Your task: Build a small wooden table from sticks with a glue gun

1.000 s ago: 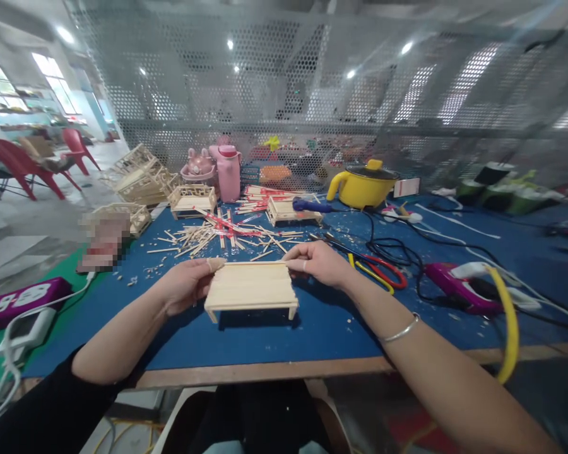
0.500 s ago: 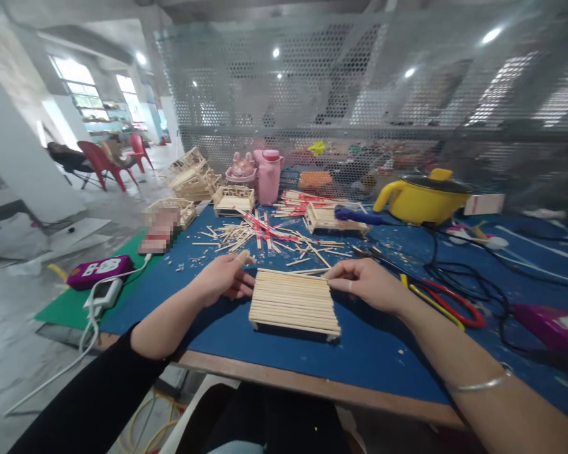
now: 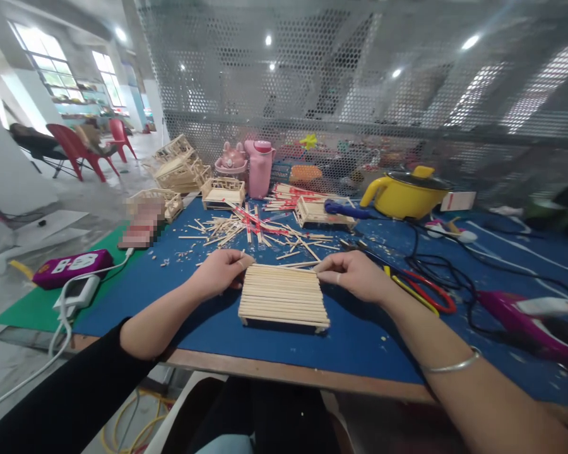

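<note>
A small platform of wooden sticks [image 3: 284,296] on short legs stands on the blue table mat [image 3: 369,340] in front of me. My left hand [image 3: 220,273] grips its far left corner with curled fingers. My right hand [image 3: 355,275] pinches the far right end of the topmost stick. Both hands touch the platform's back edge.
Loose sticks [image 3: 255,230] lie scattered behind the platform. Finished stick models [image 3: 222,192] and a pink kettle [image 3: 259,167] stand at the back left. A yellow pot [image 3: 409,192], red and yellow pliers [image 3: 426,290], black cables and a purple glue gun [image 3: 525,312] lie to the right. A purple power strip [image 3: 73,267] is at the left.
The view has swung left and back. The platform, seen from its front edge a second ago, now shows its top; both hands stay at its far corners.
</note>
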{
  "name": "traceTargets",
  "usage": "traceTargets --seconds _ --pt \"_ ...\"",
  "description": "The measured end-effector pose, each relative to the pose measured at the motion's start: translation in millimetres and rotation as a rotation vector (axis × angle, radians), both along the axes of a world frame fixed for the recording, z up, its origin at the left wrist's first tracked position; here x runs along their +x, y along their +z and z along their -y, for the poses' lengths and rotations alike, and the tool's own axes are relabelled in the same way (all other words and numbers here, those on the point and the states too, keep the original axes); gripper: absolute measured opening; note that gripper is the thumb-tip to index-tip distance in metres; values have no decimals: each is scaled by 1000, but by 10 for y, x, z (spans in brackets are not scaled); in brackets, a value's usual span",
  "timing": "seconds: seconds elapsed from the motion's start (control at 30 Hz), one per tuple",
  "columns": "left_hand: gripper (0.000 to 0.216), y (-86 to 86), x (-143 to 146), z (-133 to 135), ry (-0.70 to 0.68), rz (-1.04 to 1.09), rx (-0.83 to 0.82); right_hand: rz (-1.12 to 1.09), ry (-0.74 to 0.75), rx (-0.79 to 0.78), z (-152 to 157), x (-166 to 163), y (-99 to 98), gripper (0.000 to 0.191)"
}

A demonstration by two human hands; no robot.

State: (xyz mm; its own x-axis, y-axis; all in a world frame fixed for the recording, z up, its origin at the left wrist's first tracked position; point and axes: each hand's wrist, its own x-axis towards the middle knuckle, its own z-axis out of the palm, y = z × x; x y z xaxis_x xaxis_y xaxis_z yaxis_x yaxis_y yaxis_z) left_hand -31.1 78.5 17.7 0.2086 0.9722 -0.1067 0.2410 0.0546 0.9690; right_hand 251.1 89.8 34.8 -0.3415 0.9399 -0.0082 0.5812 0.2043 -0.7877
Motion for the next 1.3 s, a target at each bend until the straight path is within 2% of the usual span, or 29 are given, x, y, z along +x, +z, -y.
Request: traceTargets --seconds 0.2,0.3,0.37,0.43,0.5,0.57,0.63,0.7,0.83,0.97,1.03,1.13,1.2,1.3 --pt "35 23 49 35 -12 125 -62 -33 17 0 36 -34 11 17" --pt "42 52 56 72 -35 239 -108 -160 -15 -38 43 -47 27 21" --pt "47 69 48 75 -20 293 -155 -303 -99 -25 38 -42 50 26" --pt "38 87 36 59 31 392 -254 -442 -200 -9 27 -23 74 30" --pt "19 111 27 36 61 491 -360 -518 -253 -21 16 -1 85 32" --pt "4 142 26 18 68 526 -428 -525 -222 -57 15 6 84 37" --pt "7 175 36 12 83 529 -453 -511 -117 -75 36 -16 81 43" --pt "11 200 50 11 105 554 -458 -496 -14 -29 84 -66 90 46" --pt "13 204 52 -1 140 622 -409 -369 21 115 183 -164 133 52" --pt "5 184 -4 -9 149 640 -355 -197 -35 135 161 -152 116 44" --pt "6 175 -27 4 119 617 -342 -198 -40 139 127 -117 87 43" --pt "19 138 -20 31 60 557 -327 -264 -12 121 101 -65 56 46" --pt "29 95 4 35 37 421 -214 -272 12 77 99 -40 51 43" --pt "41 48 19 20 131 57 154 -216 -6 49 87 -19 46 40"
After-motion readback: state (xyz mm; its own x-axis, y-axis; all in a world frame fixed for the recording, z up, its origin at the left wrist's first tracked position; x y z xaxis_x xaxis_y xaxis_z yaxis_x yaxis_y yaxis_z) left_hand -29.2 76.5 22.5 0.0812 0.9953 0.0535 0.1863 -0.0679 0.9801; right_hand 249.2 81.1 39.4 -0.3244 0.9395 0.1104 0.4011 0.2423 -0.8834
